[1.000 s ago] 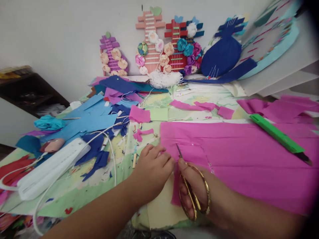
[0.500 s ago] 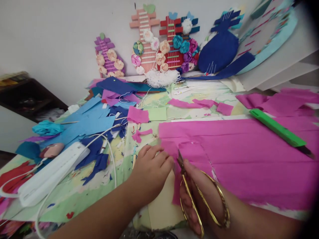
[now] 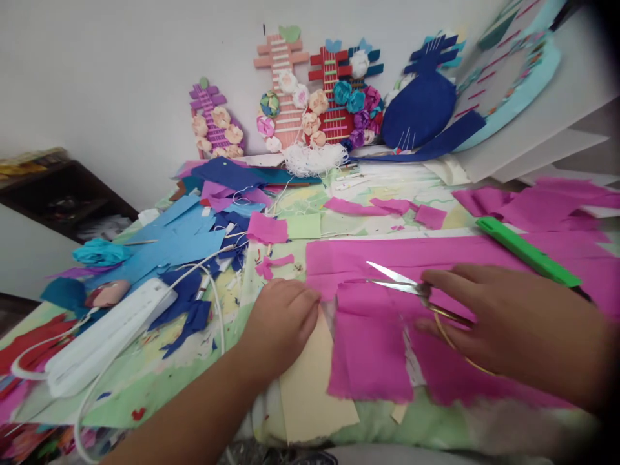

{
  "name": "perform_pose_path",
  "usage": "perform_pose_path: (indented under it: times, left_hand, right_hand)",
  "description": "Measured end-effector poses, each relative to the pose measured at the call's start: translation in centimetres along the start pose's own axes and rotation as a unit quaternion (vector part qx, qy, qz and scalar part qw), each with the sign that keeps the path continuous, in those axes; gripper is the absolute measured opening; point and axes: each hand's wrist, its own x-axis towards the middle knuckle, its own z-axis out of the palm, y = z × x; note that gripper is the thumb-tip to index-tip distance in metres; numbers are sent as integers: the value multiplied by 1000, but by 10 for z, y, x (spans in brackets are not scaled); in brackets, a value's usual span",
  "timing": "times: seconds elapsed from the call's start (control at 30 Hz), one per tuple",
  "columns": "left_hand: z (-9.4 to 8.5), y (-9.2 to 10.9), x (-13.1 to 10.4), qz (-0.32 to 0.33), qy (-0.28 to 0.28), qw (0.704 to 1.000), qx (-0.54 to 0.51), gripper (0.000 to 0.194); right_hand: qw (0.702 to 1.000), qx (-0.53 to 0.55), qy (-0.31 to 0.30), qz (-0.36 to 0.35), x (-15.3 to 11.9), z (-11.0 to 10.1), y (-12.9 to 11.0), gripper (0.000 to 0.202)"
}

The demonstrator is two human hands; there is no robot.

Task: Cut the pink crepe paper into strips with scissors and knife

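Observation:
My left hand [image 3: 285,323] is closed, its fingertips pinching the left edge of a wide pink crepe paper sheet [image 3: 334,255]. In my right hand [image 3: 513,316] is a pair of scissors [image 3: 398,281] with gold handles, its blades slightly apart and pointing left over the sheet. A roughly square pink flap [image 3: 371,349] lies below the blades, with a slit along its right side; whether its top edge is fully cut through I cannot tell. Beside my left hand, a cream card [image 3: 310,394] shows partly under the pink paper.
A green utility knife [image 3: 527,252] lies on the sheet's right part. To the left are a white power strip [image 3: 111,336] with cables and blue paper scraps [image 3: 169,232]. Several flower-trimmed paper instruments, one pink [image 3: 285,119], lean on the wall behind white string [image 3: 314,158].
My right hand has turned over and risen to the right, swinging the scissors from upright to pointing left. The pink flap now lies uncovered. My left hand has shifted slightly left.

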Motion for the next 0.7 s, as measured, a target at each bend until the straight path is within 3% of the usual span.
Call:
perform_pose_path:
  times: [0.17, 0.3, 0.4, 0.57, 0.7]
  left_hand:
    - [6, -9, 6, -45, 50, 997, -21, 14]
    - [4, -13, 15, -63, 73, 995, -12, 17]
    - [-5, -13, 24, -75, 60, 995, 0, 17]
    - [-15, -14, 43, -122, -26, 992, -13, 18]
    - [-12, -8, 42, -98, -157, 983, -15, 43]
  right_hand:
    - [990, -60, -32, -127, 41, 9, -3, 20]
    - [983, -74, -42, -165, 62, 11, -7, 23]
    - [975, -83, -52, -201, 73, 14, -8, 24]
    - [968, -88, -65, -226, 85, 20, -8, 35]
    - [968, -78, -72, -228, 89, 23, -7, 38]
